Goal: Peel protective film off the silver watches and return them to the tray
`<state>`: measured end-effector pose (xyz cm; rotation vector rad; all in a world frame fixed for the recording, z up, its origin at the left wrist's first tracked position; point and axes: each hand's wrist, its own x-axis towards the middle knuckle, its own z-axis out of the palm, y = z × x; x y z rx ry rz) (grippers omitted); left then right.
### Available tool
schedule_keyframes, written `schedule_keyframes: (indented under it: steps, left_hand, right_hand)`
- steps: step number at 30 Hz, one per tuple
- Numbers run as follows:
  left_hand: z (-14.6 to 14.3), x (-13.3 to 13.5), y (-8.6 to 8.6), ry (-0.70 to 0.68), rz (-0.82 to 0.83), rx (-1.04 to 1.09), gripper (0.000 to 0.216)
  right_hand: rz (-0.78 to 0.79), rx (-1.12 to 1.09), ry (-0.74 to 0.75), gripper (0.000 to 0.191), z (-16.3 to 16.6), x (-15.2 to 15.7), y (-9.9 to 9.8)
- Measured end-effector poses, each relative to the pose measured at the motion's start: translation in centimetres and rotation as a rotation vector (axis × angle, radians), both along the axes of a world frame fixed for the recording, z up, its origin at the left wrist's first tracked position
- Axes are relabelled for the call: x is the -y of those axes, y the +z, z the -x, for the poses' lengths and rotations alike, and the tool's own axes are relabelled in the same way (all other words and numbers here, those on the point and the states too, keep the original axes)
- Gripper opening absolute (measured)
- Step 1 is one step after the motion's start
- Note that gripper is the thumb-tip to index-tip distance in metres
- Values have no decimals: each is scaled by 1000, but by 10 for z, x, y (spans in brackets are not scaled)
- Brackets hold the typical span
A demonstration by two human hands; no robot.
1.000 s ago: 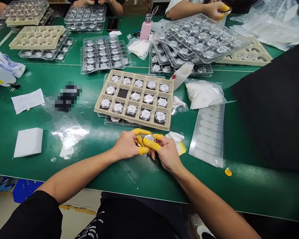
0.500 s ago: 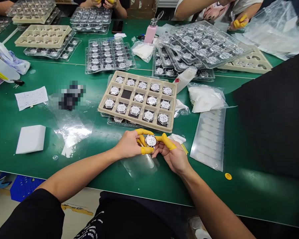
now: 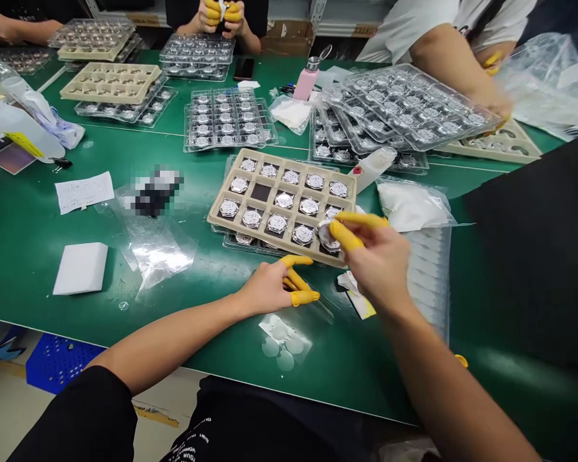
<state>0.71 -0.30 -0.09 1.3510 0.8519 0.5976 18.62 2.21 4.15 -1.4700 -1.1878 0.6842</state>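
Observation:
My right hand (image 3: 380, 256), with yellow finger cots, pinches a round silver watch case (image 3: 325, 232) over the near right corner of a beige tray (image 3: 282, 242). The tray's pockets hold similar watch cases (image 3: 276, 223), face down on dark pads; one pocket (image 3: 260, 192) in the middle row has no watch. Below the tray, my left hand (image 3: 284, 285) has curled fingers, with the thumb and index finger apart. Thin metal tweezers (image 3: 325, 307) stick out from it, partly hidden by the fingers. Near it lies a clear sheet with round translucent stickers (image 3: 284, 337).
Stacked clear trays (image 3: 404, 106) stand at the far right, more (image 3: 226, 119) at the back centre. A pink bottle (image 3: 306, 80), a white foam block (image 3: 81, 268), a bag of white material (image 3: 411, 199) and a black sheet (image 3: 534, 256) lie around. Co-workers (image 3: 221, 19) sit opposite.
The watch case has left my left hand; my right hand has carried it forward and right over the tray's corner. The round stickers now show. The view has shifted a little.

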Motion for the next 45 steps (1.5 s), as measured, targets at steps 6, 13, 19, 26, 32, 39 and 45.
schedule_keyframes:
  steps: [6, 13, 19, 26, 32, 39, 45]
  left_hand:
    - [2, -1, 1, -92, -79, -103, 52]
    - [3, -2, 1, -121, -116, -113, 52]
    - [4, -3, 2, -106, -102, -119, 51]
    - [3, -3, 1, -72, -90, -79, 48]
    - [4, -4, 1, -50, -42, -9, 56]
    - [6, -2, -1, -125, -69, 30, 60]
    - [6, -1, 4, -57, -70, 7, 55]
  right_hand:
    - [126, 432, 252, 26, 41, -120, -1]
    - [211, 974, 71, 28, 32, -94, 5]
    - [258, 904, 237, 28, 30, -95, 0]
    - [183, 659, 182, 20, 42, -97, 3]
    - [129, 59, 203, 39, 21, 1, 13]
    - [529, -429, 279, 70, 4, 78, -17]
    - [405, -216, 230, 56, -4, 73, -26]
